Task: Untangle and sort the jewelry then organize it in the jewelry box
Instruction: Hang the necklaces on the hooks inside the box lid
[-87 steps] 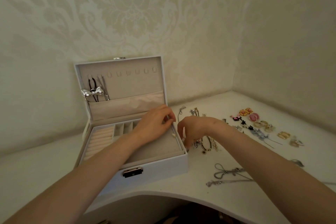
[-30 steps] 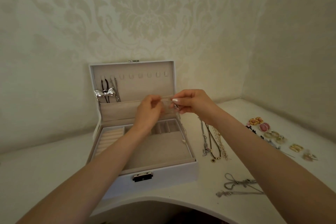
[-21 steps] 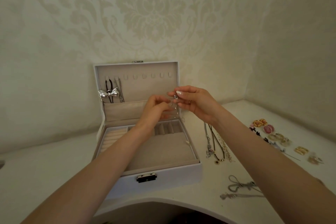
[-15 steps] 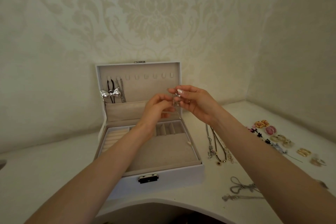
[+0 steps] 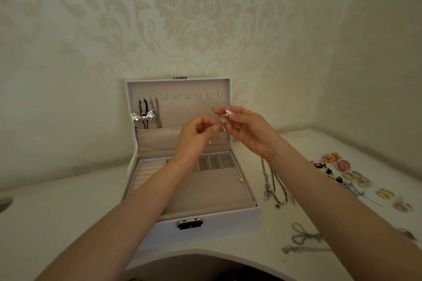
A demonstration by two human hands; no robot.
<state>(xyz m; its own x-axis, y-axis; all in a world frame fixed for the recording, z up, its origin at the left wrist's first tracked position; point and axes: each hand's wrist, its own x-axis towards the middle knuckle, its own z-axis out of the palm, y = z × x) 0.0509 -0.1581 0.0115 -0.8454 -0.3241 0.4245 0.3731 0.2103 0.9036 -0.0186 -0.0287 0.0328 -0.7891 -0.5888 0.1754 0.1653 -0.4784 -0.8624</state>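
The two hands are working in the air just in front of the upright lid of the white jewelry box. The left hand and the right hand are meeting fingertip to fingertip. Each is pinching the same small silver necklace between thumb and forefinger, with the other fingers curling loosely. The chain is too fine to tell how far it is hanging below the hands.

The box is sitting open on the white surface, its one dark latch facing the person. The lid is carrying a row of eight hooks. The two at the left end are each holding one necklace, a black cord with a silver bow and a silver chain, and both are dropping into the fabric pocket. In the tray, one block of ring rolls is lying at the left, three narrow slots are showing beside the left wrist, and one wide flat compartment is taking up the front.

Just right of the box, a tangled bundle of necklaces is lying partly under the right forearm; I cannot count them. Nearer the front edge, two silver chains are lying together. Farther right, earrings are lying in pairs: one orange-and-gold pair, one pink pair and one gold rectangular pair. The small black pieces are too tiny to count.
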